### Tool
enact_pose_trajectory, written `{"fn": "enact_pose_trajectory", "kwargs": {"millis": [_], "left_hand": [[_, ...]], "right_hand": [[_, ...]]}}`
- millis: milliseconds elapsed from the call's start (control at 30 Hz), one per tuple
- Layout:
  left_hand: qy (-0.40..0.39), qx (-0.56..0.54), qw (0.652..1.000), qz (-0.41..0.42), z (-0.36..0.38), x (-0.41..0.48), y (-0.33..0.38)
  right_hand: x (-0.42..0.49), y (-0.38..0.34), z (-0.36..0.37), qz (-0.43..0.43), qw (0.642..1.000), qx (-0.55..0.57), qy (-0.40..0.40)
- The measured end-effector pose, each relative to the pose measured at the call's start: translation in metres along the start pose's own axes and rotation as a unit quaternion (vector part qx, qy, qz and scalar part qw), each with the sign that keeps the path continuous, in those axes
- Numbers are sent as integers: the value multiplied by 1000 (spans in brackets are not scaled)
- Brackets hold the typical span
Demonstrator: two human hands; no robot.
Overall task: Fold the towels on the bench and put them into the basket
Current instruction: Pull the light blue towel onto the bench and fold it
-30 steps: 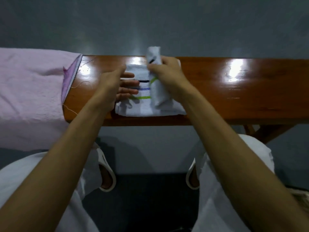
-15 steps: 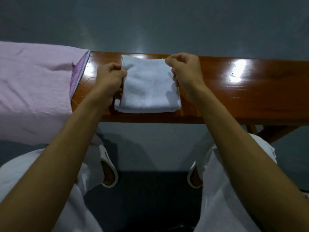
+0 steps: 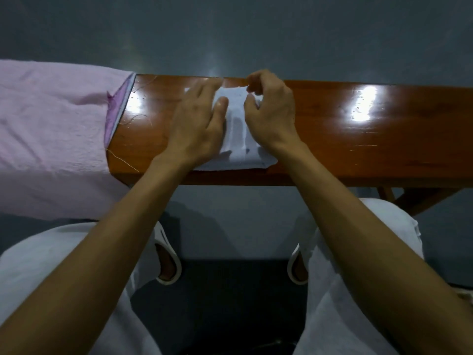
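Glossy bench (image 3: 358,149): left hand (image 3: 197,124) flat, pressing white towel (image 3: 239,147); right hand (image 3: 271,111) pinches far edge. Risk: slick surface lets fold slide.

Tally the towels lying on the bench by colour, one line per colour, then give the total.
White towel: 1
Pink towel: 1
Total: 2
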State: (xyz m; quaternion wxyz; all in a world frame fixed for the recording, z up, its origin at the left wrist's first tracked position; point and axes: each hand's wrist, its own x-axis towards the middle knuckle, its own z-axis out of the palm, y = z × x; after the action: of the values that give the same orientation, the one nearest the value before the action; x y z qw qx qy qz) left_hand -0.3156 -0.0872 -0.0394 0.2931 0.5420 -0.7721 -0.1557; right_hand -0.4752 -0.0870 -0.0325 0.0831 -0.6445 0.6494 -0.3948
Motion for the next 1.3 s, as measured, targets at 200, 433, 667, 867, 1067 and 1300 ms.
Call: {"fn": "enact_pose_trajectory", "kwargs": {"millis": [200,433,667,867,1067,1300], "left_hand": [[-142,144,979,-28,21,-3,-26],[-154,192,968,-37,16,-2,-41],[-163,175,970,-45,6,-4,-51],[-164,141,975,-48,5,-5,-51],[17,-91,992,-87,-14,-13,-32],[-74,-238,965,-77,-30,-33,-46]], "right_hand": [[-16,3,28,-75,956,-184,-218],[-13,22,20,7,938,-229,-259],[-12,32,13,30,939,-215,-268],[-12,32,12,31,947,-182,-262],[-12,31,-10,80,986,-16,-145],[-41,29,-46,-14,966,109,-232]]}}
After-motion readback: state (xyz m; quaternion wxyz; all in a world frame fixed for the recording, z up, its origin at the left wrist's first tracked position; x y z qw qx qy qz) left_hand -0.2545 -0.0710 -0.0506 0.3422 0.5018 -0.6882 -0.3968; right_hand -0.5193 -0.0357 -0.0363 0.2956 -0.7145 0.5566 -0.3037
